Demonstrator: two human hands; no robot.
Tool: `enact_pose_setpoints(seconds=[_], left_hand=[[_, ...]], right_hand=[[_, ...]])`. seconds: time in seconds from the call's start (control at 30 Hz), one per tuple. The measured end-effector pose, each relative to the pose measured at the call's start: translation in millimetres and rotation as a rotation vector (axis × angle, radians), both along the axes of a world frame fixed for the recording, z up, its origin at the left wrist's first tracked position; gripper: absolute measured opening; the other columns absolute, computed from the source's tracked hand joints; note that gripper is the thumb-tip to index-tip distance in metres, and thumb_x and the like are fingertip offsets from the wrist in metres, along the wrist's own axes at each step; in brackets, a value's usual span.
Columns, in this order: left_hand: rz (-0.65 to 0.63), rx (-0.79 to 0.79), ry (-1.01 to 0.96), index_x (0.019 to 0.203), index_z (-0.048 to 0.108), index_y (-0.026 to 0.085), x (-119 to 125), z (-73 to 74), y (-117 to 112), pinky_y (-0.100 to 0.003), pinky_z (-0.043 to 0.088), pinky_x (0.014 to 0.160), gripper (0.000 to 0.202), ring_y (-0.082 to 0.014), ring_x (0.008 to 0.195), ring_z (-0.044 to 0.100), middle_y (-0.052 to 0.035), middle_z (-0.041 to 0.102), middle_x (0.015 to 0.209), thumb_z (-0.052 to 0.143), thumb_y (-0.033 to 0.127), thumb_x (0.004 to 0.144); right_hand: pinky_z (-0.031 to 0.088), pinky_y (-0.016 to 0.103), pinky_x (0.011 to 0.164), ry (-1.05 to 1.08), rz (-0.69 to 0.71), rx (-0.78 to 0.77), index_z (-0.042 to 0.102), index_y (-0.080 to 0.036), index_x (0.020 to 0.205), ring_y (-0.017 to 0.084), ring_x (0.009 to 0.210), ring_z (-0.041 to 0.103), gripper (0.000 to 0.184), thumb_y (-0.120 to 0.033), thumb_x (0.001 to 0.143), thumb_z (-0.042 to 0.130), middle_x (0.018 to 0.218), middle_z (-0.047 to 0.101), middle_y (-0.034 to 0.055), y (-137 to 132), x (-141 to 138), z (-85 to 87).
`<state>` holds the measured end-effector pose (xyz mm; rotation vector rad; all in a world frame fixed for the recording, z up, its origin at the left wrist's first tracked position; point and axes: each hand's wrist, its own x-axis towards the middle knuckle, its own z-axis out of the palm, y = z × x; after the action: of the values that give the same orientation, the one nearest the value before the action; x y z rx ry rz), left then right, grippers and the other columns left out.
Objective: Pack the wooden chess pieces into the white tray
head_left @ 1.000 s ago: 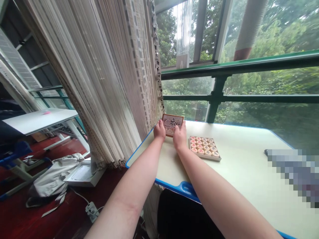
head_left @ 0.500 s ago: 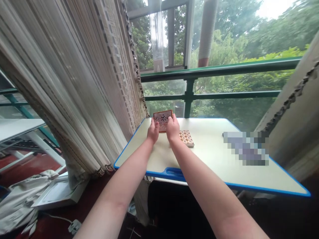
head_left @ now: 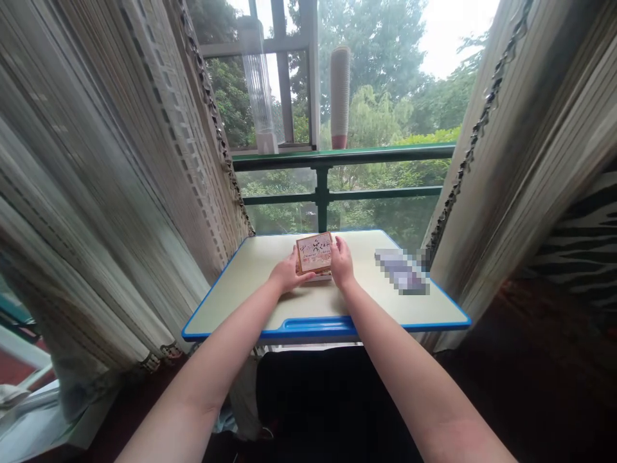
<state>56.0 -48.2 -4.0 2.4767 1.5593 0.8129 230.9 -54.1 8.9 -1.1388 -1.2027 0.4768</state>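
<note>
Between my two hands is a Chinese chess box lid, brown-edged with dark lettering on its pale printed face. My left hand grips its left edge, thumb stretched along the lower side. On the right edge, my right hand holds it with bent fingers. Directly beneath the lid, the pale tray of chess pieces shows only its front strip; most pieces are hidden. Whether lid and tray touch all round, I cannot tell.
The cream table has a blue rim and a blue front recess. A blurred-out flat item lies on its right side. Curtains hang at both sides, with a green railing behind.
My hands have brought the lid from behind and left of the piece tray to over it, covering most of the pieces. The view has turned right.
</note>
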Motion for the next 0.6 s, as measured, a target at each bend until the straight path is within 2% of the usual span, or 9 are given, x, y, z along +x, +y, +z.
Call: enact_pose_setpoints(seconds=[0.07,0.17,0.37,0.6], left_hand=[[-0.022,0.014,0.031,0.141,0.015,0.006,0.4,-0.9,-1.3,-0.033,0.043,0.087,0.111,-0.0305,0.112,0.051,-0.0200,0.048,0.129,0.056,0.070,0.060],[-0.007,0.012,0.022,0.140,0.020,0.009,-0.8,0.5,-5.0,-0.033,0.043,0.087,0.107,-0.0294,0.108,0.054,-0.0177,0.052,0.124,0.057,0.069,0.059],[0.040,-0.004,-0.031,0.135,0.030,0.013,-1.7,6.9,-11.1,-0.033,0.044,0.085,0.093,-0.0288,0.103,0.057,-0.0151,0.058,0.118,0.056,0.066,0.063],[-0.045,-0.037,-0.098,0.128,0.042,0.019,-3.8,7.0,-7.9,-0.033,0.043,0.089,0.076,-0.0256,0.104,0.056,-0.0096,0.059,0.117,0.059,0.059,0.066]], right_hand=[[0.033,0.038,0.100,-0.029,0.013,0.020,0.057,-0.014,0.116,0.022,0.114,0.047,0.049,-0.044,0.085,0.034,0.122,0.055,0.0117,1.0,3.6,-7.7],[0.034,0.037,0.100,-0.107,0.067,0.026,0.063,-0.017,0.106,0.021,0.113,0.049,0.043,-0.041,0.084,0.036,0.119,0.058,0.0086,4.4,2.7,-14.6],[0.031,0.035,0.101,-0.155,0.130,0.006,0.066,-0.017,0.101,0.020,0.114,0.048,0.040,-0.042,0.081,0.042,0.122,0.056,0.0084,11.2,-0.4,-20.0],[0.030,0.036,0.102,-0.173,0.140,-0.037,0.067,-0.015,0.097,0.022,0.115,0.048,0.040,-0.040,0.082,0.040,0.118,0.059,0.0105,9.6,0.9,-23.8]])
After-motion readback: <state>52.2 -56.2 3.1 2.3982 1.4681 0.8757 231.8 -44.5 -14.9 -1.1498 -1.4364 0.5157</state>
